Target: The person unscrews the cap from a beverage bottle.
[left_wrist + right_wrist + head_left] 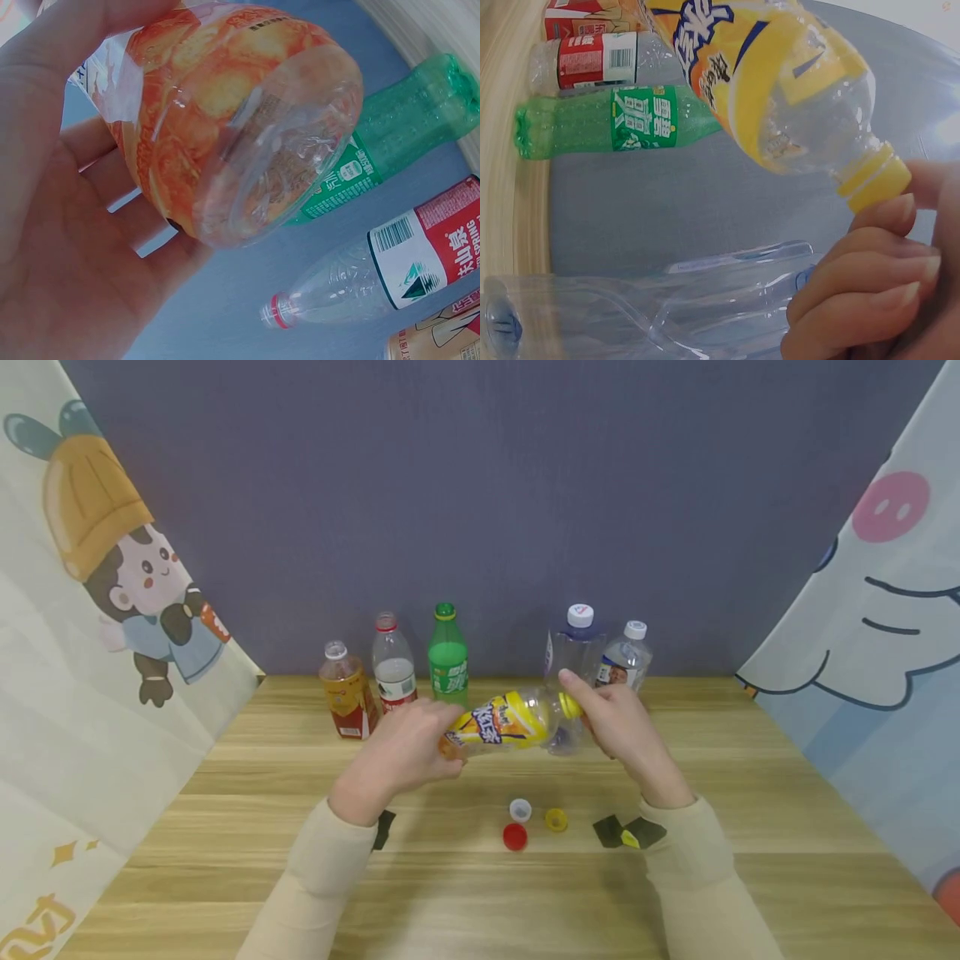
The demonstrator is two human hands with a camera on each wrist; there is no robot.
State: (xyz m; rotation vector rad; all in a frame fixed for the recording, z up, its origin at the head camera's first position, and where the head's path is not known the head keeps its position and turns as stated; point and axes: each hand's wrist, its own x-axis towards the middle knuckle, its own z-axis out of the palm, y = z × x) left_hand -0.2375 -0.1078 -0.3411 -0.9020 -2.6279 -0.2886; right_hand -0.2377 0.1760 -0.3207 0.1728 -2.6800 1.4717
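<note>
A clear drink bottle (495,723) with a yellow and orange label lies almost level in the air, its capped end to the right. My left hand (408,745) grips it near its base, thumb on one side and fingers on the other in the left wrist view. At the other end, my right hand (628,731) pinches the yellow cap (875,180) between thumb and index finger; the cap sits on the neck. Behind the bottle stand a green bottle (448,656) and a large clear bottle (558,653) with a white cap.
Left at the back are an orange-red labelled bottle (348,697) and an uncapped clear bottle (392,660); another white-capped bottle (627,656) is right. Loose white (521,811), red (515,837) and yellow caps (556,820) lie in front. Dark flat pieces (651,832) lie near my right wrist.
</note>
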